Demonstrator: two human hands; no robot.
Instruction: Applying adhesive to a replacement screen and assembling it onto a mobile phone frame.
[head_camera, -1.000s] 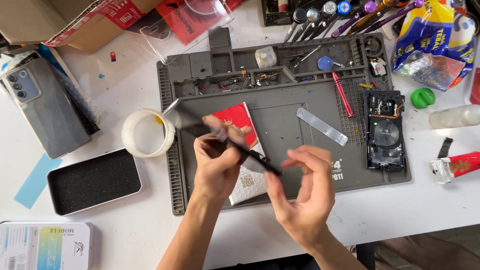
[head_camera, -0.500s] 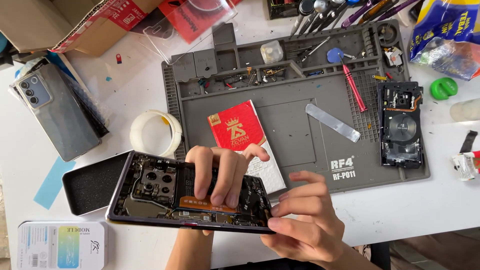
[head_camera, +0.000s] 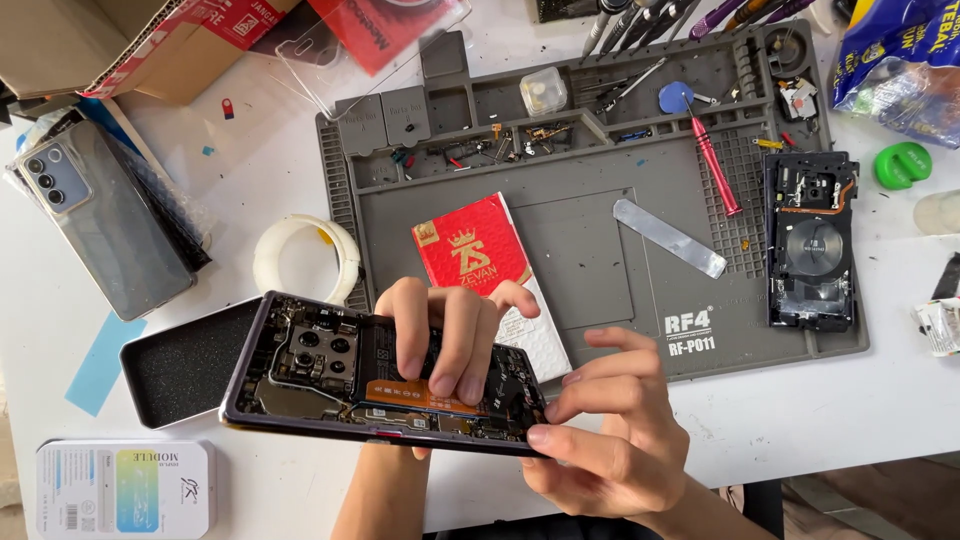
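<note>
A left hand (head_camera: 445, 335) grips an opened phone (head_camera: 380, 375) above a grey repair mat (head_camera: 600, 210). The right hand (head_camera: 610, 430) pinches the phone's lower edge.

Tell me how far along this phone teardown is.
Done: the opened phone has its back off, boards and cameras bare; a removed coil panel lies on the grey mat. In hand: left hand presses fingers onto the battery area, right hand grips the end. Left: the internals look unremoved.
</note>
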